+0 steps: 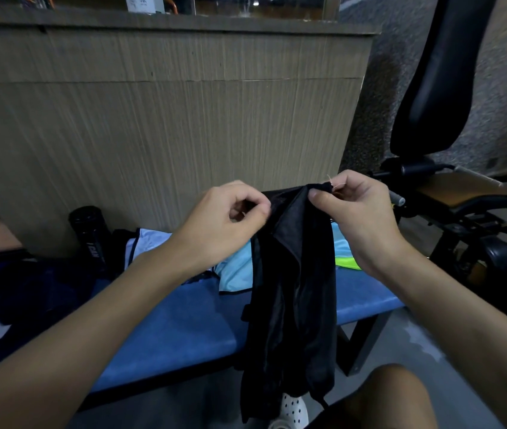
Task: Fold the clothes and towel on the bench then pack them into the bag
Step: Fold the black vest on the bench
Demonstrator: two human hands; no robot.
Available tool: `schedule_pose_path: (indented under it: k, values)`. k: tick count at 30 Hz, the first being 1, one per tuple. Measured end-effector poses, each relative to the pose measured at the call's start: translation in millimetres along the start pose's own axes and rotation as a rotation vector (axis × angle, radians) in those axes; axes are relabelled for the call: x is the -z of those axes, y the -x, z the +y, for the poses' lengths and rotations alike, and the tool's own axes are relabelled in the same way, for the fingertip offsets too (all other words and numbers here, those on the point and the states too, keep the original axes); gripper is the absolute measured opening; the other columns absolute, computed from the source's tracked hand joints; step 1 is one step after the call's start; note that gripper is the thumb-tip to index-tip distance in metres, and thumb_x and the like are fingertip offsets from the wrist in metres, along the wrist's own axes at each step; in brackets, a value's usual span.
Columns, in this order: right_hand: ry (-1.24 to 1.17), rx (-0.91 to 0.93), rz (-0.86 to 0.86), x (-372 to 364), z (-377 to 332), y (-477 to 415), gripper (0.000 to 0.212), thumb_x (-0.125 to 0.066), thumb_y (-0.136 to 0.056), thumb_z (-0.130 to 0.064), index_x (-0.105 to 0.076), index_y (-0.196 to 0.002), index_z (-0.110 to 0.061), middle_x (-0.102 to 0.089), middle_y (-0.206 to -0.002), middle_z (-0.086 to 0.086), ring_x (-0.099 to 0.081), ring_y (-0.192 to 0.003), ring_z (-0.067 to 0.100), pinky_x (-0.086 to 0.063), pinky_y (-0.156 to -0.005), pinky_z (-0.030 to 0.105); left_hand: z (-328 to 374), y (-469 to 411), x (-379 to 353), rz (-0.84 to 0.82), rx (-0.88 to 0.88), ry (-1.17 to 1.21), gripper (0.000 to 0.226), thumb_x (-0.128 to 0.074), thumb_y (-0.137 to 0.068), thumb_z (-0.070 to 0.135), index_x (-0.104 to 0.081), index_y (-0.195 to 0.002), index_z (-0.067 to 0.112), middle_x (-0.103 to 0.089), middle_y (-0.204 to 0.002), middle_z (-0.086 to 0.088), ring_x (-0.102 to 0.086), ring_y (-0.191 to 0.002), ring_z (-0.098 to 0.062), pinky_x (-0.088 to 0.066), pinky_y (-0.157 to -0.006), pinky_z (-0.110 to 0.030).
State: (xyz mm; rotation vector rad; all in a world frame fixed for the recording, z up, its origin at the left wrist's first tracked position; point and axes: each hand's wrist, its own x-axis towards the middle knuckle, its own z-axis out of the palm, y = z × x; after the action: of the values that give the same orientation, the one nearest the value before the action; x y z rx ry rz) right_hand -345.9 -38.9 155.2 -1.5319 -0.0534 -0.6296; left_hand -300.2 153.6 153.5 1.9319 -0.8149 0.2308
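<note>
While left hand [226,218] and right hand [355,218] pinch garment [292,305], bottle [89,231] lettering is illegible.

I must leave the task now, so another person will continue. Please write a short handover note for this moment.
Left hand and right hand each pinch the top edge of the black mesh garment, which hangs unfolded over the blue bench.
A light blue cloth and a neon green piece lie crumpled on the bench.
Done: nothing visibly folded or packed.
Left: fold everything, then pack.
</note>
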Motion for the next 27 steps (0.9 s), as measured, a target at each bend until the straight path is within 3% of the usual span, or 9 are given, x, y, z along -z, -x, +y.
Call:
schedule_pose_path:
  k: [2,5,8,11,15,17,21,24,27]
  values:
    - [-0.003,0.002,0.011,-1.0,1.6,-0.7,0.027,-0.068,-0.084,0.007,-0.055,-0.067,-0.010,-0.056,-0.074,0.012,-0.052,-0.073,0.022,-0.045,-0.069,0.036,2.1,1.5,-2.7,-0.017,0.023,-0.040,0.042,-0.069,-0.068,0.061,-0.072,-0.087,0.024,-0.064,-0.090,0.008,-0.058,-0.068,-0.015,-0.049,-0.066,-0.030]
    - [0.009,0.009,0.018,-2.7,3.7,-1.3,0.029,-0.069,-0.083,0.005,-0.054,-0.065,-0.013,-0.056,-0.072,0.011,-0.053,-0.072,0.022,-0.045,-0.069,0.037,2.8,2.7,-8.8,-0.035,0.021,-0.135,0.048,-0.074,-0.057,0.069,-0.069,-0.082,0.028,-0.060,-0.089,0.011,-0.052,-0.065,-0.002,-0.044,-0.065,-0.023]
    - [0.014,0.004,0.019,-2.2,3.8,-0.9,0.028,-0.068,-0.083,0.006,-0.054,-0.066,-0.012,-0.057,-0.073,0.013,-0.054,-0.073,0.023,-0.046,-0.070,0.039,1.2,4.1,-14.4,-0.037,0.033,-0.167,0.030,-0.084,-0.070,0.047,-0.069,-0.077,0.022,-0.060,-0.089,0.010,-0.057,-0.071,-0.003,-0.048,-0.070,-0.027]
    - [0.020,0.012,0.018,1.0,3.9,-0.6,0.024,-0.068,-0.084,0.006,-0.055,-0.069,-0.007,-0.055,-0.075,0.015,-0.053,-0.073,0.024,-0.045,-0.070,0.038,-1.5,2.8,-13.2,-0.026,0.019,-0.152,0.012,-0.079,-0.081,0.025,-0.071,-0.080,0.017,-0.062,-0.089,0.008,-0.063,-0.077,-0.012,-0.053,-0.075,-0.039]
    - [0.019,0.007,-0.064,14.6,4.6,0.3,0.013,-0.069,-0.084,0.006,-0.058,-0.078,0.001,-0.058,-0.079,0.017,-0.056,-0.075,0.024,-0.050,-0.069,0.033,-0.3,-1.4,-1.9,0.010,0.057,-0.040,0.013,-0.076,-0.078,0.024,-0.071,-0.078,0.011,-0.069,-0.080,0.000,-0.067,-0.070,-0.022,-0.056,-0.073,-0.041]
    - [0.025,0.009,-0.111,21.4,4.5,1.0,0.013,-0.070,-0.083,0.005,-0.060,-0.076,0.001,-0.061,-0.080,0.016,-0.059,-0.076,0.023,-0.052,-0.071,0.029,3.5,-2.2,2.9,0.015,0.101,0.021,0.011,-0.079,-0.082,0.016,-0.071,-0.078,0.010,-0.071,-0.071,-0.006,-0.063,-0.063,-0.015,-0.054,-0.069,-0.037]
    - [0.046,0.008,-0.145,27.2,8.1,0.9,0.016,-0.073,-0.078,0.006,-0.059,-0.075,-0.002,-0.062,-0.083,0.013,-0.059,-0.079,0.020,-0.053,-0.076,0.028,12.1,-2.4,6.1,0.034,0.151,0.113,0.005,-0.075,-0.085,0.008,-0.072,-0.082,0.007,-0.070,-0.078,-0.024,-0.061,-0.070,-0.021,-0.056,-0.079,-0.052]
    - [0.050,-0.010,-0.182,29.4,8.8,2.0,0.022,-0.074,-0.075,0.006,-0.055,-0.071,-0.004,-0.060,-0.086,0.008,-0.060,-0.079,0.017,-0.053,-0.078,0.028,12.5,-3.5,7.5,0.050,0.168,0.184,0.005,-0.074,-0.085,0.004,-0.072,-0.081,0.007,-0.071,-0.084,-0.025,-0.061,-0.074,-0.023,-0.054,-0.076,-0.044]
    - [0.066,-0.018,-0.200,30.6,9.0,4.1,0.027,-0.074,-0.074,0.008,-0.052,-0.068,-0.006,-0.060,-0.084,0.000,-0.061,-0.073,0.007,-0.054,-0.073,0.020,11.9,-3.9,9.2,0.054,0.176,0.249,0.010,-0.073,-0.085,-0.001,-0.072,-0.081,0.009,-0.074,-0.079,-0.011,-0.067,-0.075,-0.018,-0.055,-0.079,-0.033]
